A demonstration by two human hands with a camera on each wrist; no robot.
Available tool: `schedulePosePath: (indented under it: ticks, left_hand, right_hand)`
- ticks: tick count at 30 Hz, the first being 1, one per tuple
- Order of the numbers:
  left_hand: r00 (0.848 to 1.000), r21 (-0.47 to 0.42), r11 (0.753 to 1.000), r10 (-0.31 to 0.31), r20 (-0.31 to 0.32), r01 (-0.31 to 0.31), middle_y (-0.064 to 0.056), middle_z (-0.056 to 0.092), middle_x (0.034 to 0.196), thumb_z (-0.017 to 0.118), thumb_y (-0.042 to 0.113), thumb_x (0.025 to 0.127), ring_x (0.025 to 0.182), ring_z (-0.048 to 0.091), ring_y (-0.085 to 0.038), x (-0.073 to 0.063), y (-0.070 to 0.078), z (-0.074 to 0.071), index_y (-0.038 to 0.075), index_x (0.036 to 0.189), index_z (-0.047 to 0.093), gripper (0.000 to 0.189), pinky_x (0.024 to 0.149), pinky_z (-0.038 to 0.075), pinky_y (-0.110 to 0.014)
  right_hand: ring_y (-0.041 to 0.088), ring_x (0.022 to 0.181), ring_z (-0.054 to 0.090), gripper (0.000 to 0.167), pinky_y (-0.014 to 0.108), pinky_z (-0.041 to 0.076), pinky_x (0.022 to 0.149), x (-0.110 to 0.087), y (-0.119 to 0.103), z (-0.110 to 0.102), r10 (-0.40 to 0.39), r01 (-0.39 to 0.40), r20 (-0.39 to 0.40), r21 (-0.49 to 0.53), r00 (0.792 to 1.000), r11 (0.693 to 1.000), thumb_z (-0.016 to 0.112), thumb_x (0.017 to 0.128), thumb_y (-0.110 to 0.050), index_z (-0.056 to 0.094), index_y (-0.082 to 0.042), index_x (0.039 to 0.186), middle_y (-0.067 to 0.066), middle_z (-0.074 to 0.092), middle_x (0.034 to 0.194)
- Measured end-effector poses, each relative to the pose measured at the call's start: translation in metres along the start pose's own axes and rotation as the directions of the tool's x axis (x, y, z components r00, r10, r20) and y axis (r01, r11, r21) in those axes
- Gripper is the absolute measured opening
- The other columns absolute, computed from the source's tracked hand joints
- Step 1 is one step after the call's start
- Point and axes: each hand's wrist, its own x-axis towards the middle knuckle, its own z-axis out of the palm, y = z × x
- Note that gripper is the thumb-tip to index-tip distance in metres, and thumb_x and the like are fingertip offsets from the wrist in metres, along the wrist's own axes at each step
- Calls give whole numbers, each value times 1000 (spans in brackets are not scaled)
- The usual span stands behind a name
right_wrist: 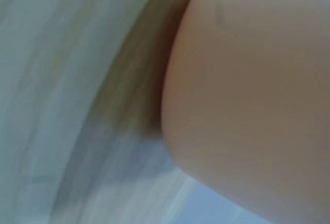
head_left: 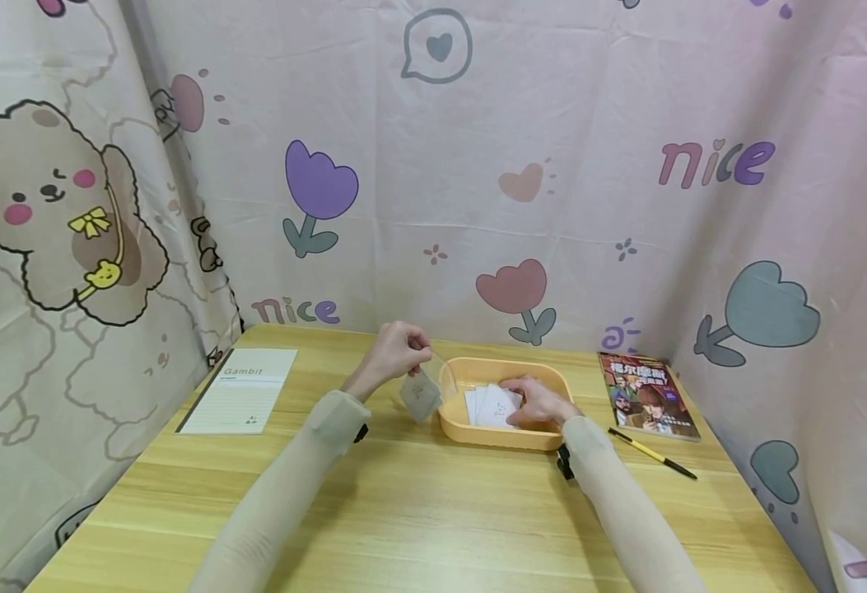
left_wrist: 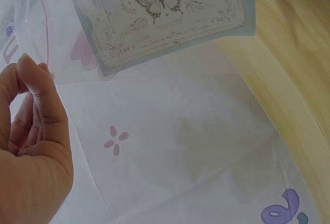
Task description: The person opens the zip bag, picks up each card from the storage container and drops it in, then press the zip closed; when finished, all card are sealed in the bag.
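My left hand (head_left: 401, 352) is raised just left of a yellow plastic basket (head_left: 503, 438). Its thumb and fingertips pinch the top of a clear zip bag (left_wrist: 62, 28) with a red line along its seal. Inside the bag show blue-edged cards (left_wrist: 170, 43) with a butterfly print on the front. My right hand (head_left: 540, 402) reaches into the basket and grips a fanned stack of white cards (head_left: 494, 405), thumb on the near side and fingers on the far side. The right wrist view holds mostly the blurred basket wall (right_wrist: 247, 100); the hand is hidden there.
A white notebook (head_left: 244, 391) lies at the table's left. On the right are a colourful magazine (head_left: 648, 395) and a yellow-black pen (head_left: 652, 453). The wooden table (head_left: 418, 527) ends at a printed curtain (head_left: 418, 165) behind and at both sides.
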Motion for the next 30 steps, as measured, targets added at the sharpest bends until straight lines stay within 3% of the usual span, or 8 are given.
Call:
schedulePosePath:
  ticks: [9, 21, 27, 30]
  left_hand:
    - [1000, 9, 1000, -11, 2, 11, -5, 68, 69, 67, 7, 83, 48, 61, -17, 0, 0, 0, 7, 80, 71, 5, 47, 55, -28]
    - [1000, 9, 1000, -8, 0, 8, -5, 68, 68, 66, 6, 83, 48, 61, -17, 0, 2, -1, 7, 79, 71, 6, 46, 54, -27]
    - [1000, 13, 1000, -13, 2, 13, -5, 68, 69, 66, 6, 84, 48, 61, -17, 0, 2, -1, 8, 79, 70, 7, 46, 55, -28]
    - [1000, 14, 1000, -16, 2, 16, -5, 68, 69, 66, 7, 84, 49, 61, -17, 0, 1, 0, 8, 80, 71, 7, 46, 54, -27]
  right_hand:
    - [25, 104, 50, 69, 46, 43, 96, 1, 0, -1, -6, 6, 6, 23, 1000, 1000, 83, 73, -11, 55, -9, 136, 16, 53, 125]
    - [26, 108, 45, 83, 46, 42, 96, 4, 2, -5, 12, -12, 82, -3, 997, 1000, 80, 71, -10, 46, -17, 146, 17, 47, 128]
    - [38, 127, 41, 85, 63, 33, 107, 2, -2, -8, -54, 58, 105, -34, 993, 998, 83, 74, -21, 42, -14, 148, 21, 42, 144]
    - [36, 124, 41, 84, 59, 35, 104, 2, -5, -7, -84, 96, 117, -102, 990, 990, 84, 74, -26, 45, -16, 147, 20, 43, 141]
